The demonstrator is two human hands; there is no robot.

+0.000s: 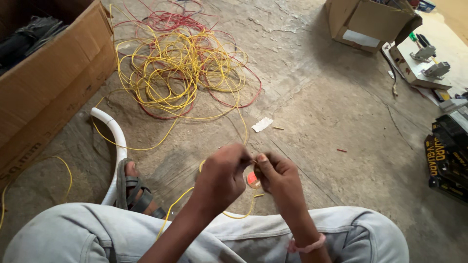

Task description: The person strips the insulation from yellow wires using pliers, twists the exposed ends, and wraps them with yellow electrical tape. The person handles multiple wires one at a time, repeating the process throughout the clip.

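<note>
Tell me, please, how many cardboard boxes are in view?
2: one large cardboard box at the left edge, one smaller open cardboard box at top right. Others may lie outside the frame.

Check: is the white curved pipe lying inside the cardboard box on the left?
No: the white pipe lies on the floor beside a sandalled foot, outside the cardboard box.

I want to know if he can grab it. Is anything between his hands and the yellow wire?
Nothing visible. The left hand and right hand already pinch the yellow wire between them, above the concrete floor. The tangled wire pile lies farther off.
</note>
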